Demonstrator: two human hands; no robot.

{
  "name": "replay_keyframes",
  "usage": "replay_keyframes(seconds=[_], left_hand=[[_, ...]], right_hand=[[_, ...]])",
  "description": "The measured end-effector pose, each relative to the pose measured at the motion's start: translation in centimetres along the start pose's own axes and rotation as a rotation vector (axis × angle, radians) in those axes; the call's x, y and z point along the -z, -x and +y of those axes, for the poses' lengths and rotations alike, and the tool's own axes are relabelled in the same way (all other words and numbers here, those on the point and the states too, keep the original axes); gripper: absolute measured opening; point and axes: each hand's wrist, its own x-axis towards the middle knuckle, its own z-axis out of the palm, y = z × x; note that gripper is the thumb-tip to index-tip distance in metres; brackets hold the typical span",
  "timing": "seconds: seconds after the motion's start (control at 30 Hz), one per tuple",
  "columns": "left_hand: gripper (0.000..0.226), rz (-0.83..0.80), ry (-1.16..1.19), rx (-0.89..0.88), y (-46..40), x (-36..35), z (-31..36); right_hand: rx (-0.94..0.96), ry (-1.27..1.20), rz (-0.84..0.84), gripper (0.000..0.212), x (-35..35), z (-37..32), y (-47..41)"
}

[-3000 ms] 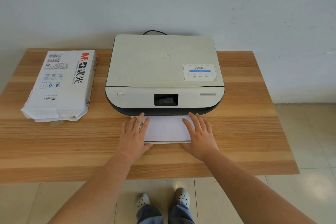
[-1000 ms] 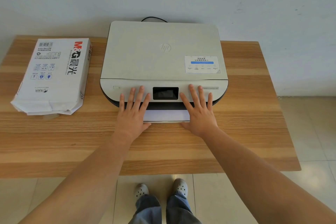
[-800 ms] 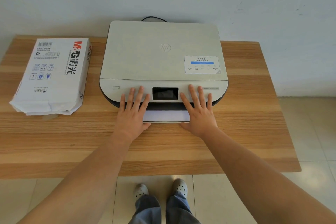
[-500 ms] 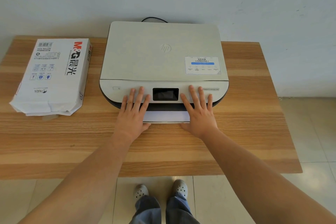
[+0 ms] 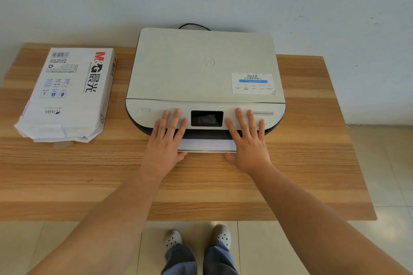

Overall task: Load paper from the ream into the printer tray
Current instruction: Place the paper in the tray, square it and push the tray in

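Note:
A pale grey printer (image 5: 201,69) stands at the middle back of the wooden table (image 5: 312,163). A short strip of its paper tray, with white paper (image 5: 207,145) in it, sticks out of the front slot. My left hand (image 5: 166,140) lies flat at the tray's left end, fingers spread up onto the printer's front panel. My right hand (image 5: 247,140) lies the same way at the right end. Neither hand holds anything. The white paper ream (image 5: 67,93), its wrapper torn open at the near end, lies at the table's left.
A dark screen (image 5: 207,118) sits between my hands on the front panel. A black cable (image 5: 193,25) leaves the printer's back toward the wall. Bare wood stretches in front of the printer and to its right. My shoes (image 5: 197,238) stand on the tiled floor below.
Three seconds ago much more of the tray and paper stuck out; my hands have slid it into the printer. Over the last second nothing has visibly moved.

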Motion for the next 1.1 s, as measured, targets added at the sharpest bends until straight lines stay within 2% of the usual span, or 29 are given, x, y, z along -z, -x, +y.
replay_keyframes(seconds=[0.83, 1.1], left_hand=[[0.096, 0.097, 0.062, 0.023, -0.5, -1.1, 0.5], [0.099, 0.127, 0.084, 0.030, -0.7, -1.6, 0.6]], right_hand=[[-0.018, 0.009, 0.110, 0.098, -1.3, -0.4, -0.5], [-0.019, -0.001, 0.156, 0.103, -1.7, -0.5, -0.6]])
